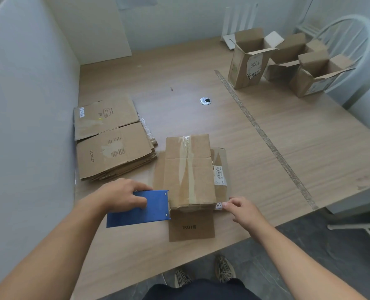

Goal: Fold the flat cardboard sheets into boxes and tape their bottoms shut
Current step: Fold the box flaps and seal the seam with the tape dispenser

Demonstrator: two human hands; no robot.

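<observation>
Wood-grain table (201,118), box-taping lot at its near edge.
White wall bounds the left side; a wide stretch of tabletop separates folded boxes (247,61), far right, from stacked flat cardboard sheets (112,139) by the wall. Taped box (189,169) sits near edge, flaps splayed. Left hand (123,197) grips blue tape dispenser (136,210) against the box; right hand (242,210) has straight fingertips touching its near right corner.
</observation>
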